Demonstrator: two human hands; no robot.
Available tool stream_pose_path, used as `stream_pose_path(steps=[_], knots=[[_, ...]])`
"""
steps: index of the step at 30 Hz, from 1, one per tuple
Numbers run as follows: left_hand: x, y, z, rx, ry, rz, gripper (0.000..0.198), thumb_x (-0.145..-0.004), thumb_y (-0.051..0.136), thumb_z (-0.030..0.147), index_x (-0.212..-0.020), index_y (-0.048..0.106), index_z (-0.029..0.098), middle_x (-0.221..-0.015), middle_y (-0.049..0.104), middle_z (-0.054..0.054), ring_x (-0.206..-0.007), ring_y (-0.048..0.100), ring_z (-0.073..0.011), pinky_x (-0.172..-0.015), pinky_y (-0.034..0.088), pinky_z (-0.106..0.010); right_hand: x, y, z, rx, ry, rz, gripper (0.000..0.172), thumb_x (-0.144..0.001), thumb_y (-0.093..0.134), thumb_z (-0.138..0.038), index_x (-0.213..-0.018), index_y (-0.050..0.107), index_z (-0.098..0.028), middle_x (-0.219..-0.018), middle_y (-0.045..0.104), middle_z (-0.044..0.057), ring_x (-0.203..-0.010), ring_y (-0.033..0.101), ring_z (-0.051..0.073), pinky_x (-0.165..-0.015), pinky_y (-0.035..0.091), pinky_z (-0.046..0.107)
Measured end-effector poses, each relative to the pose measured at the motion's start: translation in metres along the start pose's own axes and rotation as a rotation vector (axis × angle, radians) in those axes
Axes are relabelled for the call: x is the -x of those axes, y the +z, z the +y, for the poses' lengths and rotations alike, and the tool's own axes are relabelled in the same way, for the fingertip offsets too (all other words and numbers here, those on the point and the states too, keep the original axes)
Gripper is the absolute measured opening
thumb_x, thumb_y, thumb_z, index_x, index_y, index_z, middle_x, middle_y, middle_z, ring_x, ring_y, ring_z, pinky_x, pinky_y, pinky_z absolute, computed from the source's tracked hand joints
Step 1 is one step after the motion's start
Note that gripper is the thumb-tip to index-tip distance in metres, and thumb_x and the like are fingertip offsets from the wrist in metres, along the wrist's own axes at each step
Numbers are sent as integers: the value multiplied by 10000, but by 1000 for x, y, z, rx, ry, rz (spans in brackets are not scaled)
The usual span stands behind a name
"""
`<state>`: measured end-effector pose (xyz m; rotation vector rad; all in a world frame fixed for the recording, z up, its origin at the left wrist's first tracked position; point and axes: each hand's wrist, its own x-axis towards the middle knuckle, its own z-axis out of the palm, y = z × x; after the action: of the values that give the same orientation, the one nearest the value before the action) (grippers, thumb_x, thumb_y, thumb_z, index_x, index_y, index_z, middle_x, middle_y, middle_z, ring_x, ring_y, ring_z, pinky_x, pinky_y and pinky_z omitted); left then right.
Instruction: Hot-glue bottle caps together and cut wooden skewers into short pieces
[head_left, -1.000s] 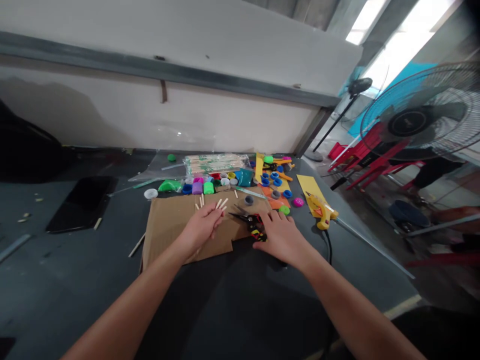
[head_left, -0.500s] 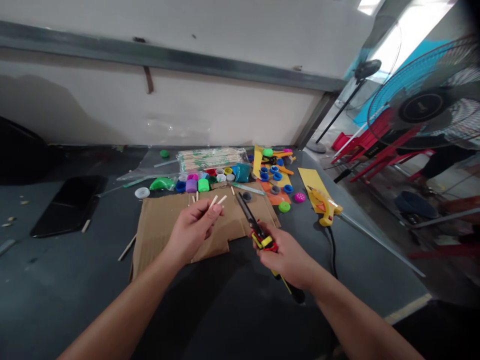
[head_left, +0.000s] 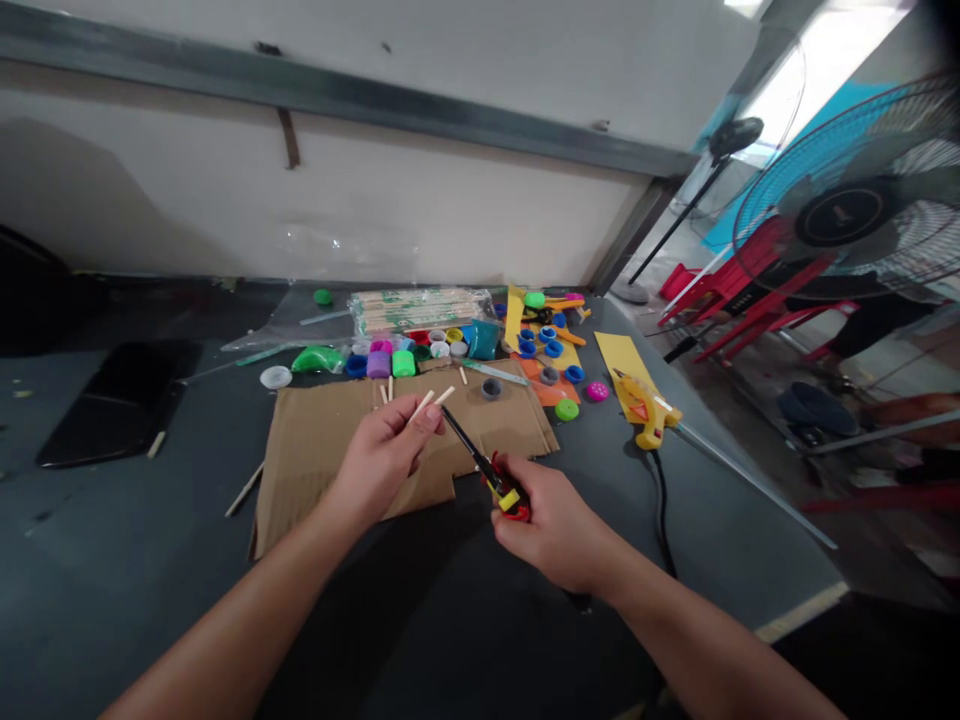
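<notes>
Two short pale wooden sticks (head_left: 445, 396) stick out from between the thumb and fingers of my left hand (head_left: 386, 445), which is closed on them above the cardboard. My right hand (head_left: 551, 515) is wrapped around the red and yellow handle of a utility knife (head_left: 472, 450). Its long dark blade points up and left, and the tip is right beside the sticks; I cannot tell whether it touches them. Beneath both hands lies a brown cardboard sheet (head_left: 307, 460), with a few small stick pieces (head_left: 463, 376) on it.
Bottle caps (head_left: 403, 363) and a plastic pack of wooden sticks (head_left: 420, 310) line the back. A yellow glue gun (head_left: 651, 412) with a black cord rests on the right. On the left lies a black phone (head_left: 112, 405). A fan (head_left: 847, 215) stands beyond the table.
My right hand has moved left and turned the knife, bringing its tip from a gap away to right beside the sticks. My left hand still holds the sticks. The view has shifted slightly.
</notes>
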<state>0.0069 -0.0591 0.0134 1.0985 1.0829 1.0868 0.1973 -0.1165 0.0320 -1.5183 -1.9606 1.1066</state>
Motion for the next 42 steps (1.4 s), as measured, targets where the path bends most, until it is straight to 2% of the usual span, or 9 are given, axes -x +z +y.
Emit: stream_pose_path(steps=[5, 10, 13, 19, 30, 35, 42], knots=[[1, 2, 3, 40, -52, -9, 315, -788, 616, 465, -667, 580, 176, -469, 263, 80, -396, 209, -55, -372, 155, -183, -1, 0, 1, -15, 16, -14, 141, -699, 533, -131, -820, 514, -199, -695, 535, -38, -623, 453, 114, -588, 342, 223], [1, 9, 4, 61, -86, 71, 285, -789, 595, 450, -687, 554, 187, -494, 270, 84, -402, 204, -60, -378, 158, -189, -3, 2, 6, -100, 23, -31, 125, -703, 510, -120, -805, 516, -192, -677, 504, -45, -612, 421, 105, -565, 334, 217], [2, 10, 1, -43, -13, 100, 284, -798, 582, 461, -693, 524, 204, -506, 314, 75, -413, 244, -76, -386, 189, -206, -3, 2, 5, -144, 31, -38, 135, -699, 504, -113, -809, 510, -191, -669, 485, -48, -607, 404, 103, -555, 331, 216], [3, 6, -3, -230, 121, 120, 201, -818, 571, 405, -747, 559, 217, -516, 371, 60, -461, 335, -107, -440, 261, -232, -4, -1, 1, -173, 43, -41, 140, -697, 507, -114, -816, 516, -187, -699, 504, -40, -628, 418, 107, -589, 354, 223], [4, 3, -11, -342, 267, 111, 203, -900, 479, 361, -781, 514, 201, -564, 355, 63, -483, 320, -98, -463, 264, -225, -6, 4, 6, -346, 113, -83, 199, -700, 502, -113, -884, 554, -172, -735, 502, -29, -631, 413, 101, -564, 352, 217], [4, 3, -12, -413, 302, 96, 218, -934, 429, 366, -798, 480, 202, -603, 339, 65, -505, 307, -95, -488, 271, -230, -5, 5, 8, -294, 74, -77, 169, -709, 487, -104, -848, 543, -182, -709, 479, -37, -622, 396, 99, -553, 328, 218], [9, 6, -6, -554, 333, 149, 174, -929, 430, 321, -814, 478, 199, -605, 386, 58, -539, 363, -104, -520, 302, -237, -4, 5, 4, -223, 34, -28, 137, -703, 484, -98, -801, 503, -192, -673, 454, -53, -607, 371, 95, -554, 322, 213]])
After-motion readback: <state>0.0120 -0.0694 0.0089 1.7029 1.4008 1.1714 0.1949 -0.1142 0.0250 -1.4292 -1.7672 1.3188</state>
